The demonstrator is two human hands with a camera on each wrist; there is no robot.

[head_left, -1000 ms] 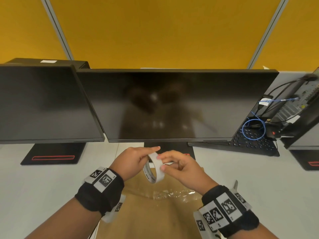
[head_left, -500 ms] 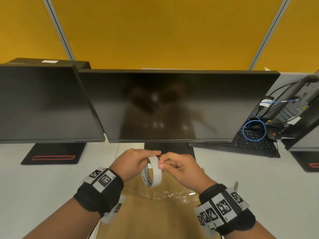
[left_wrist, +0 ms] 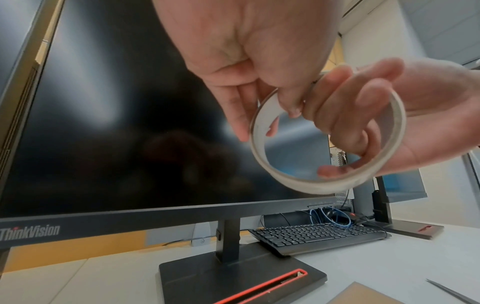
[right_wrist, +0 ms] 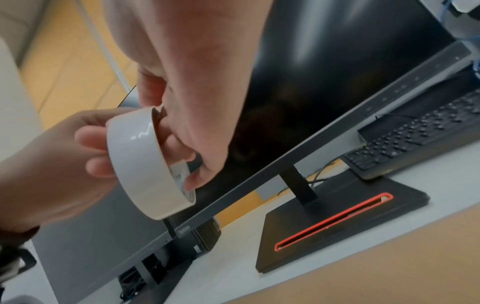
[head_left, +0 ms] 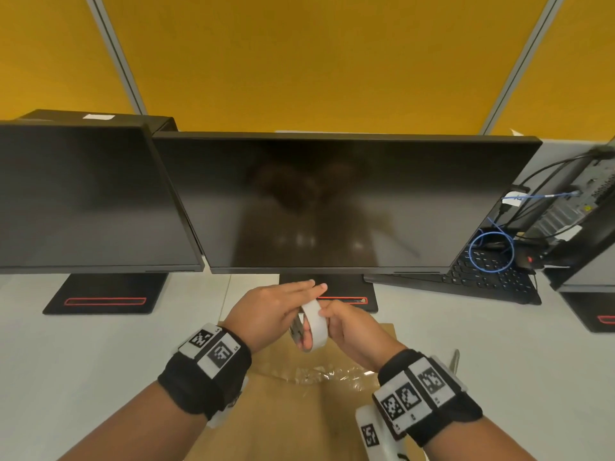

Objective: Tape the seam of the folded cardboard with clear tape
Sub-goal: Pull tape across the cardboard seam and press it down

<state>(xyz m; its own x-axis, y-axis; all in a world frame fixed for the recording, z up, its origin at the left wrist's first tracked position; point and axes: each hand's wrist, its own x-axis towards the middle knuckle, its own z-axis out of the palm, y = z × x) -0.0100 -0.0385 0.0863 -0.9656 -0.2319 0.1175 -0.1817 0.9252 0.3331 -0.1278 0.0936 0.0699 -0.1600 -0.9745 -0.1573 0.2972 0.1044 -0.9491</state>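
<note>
A white roll of tape (head_left: 314, 324) is held in the air between both hands, above the far end of the brown cardboard (head_left: 283, 414). My left hand (head_left: 276, 311) pinches the roll's rim (left_wrist: 259, 148) between thumb and fingers, with the fingers reaching over its top. My right hand (head_left: 349, 327) has fingers through the hole of the roll (right_wrist: 140, 160) and its thumb on the outer face. A wrinkled strip of clear tape (head_left: 319, 374) lies across the cardboard below the hands.
Two dark monitors (head_left: 332, 201) stand close behind the hands, their black bases (head_left: 336, 291) on the white desk. A keyboard (head_left: 482, 281) and cables (head_left: 492, 251) sit at the right. A thin metal tool (head_left: 456, 359) lies right of the cardboard.
The roll has turned and dropped slightly between the hands. My left fingers have stretched out over its top, and my right fingers have gone deeper through its hole.
</note>
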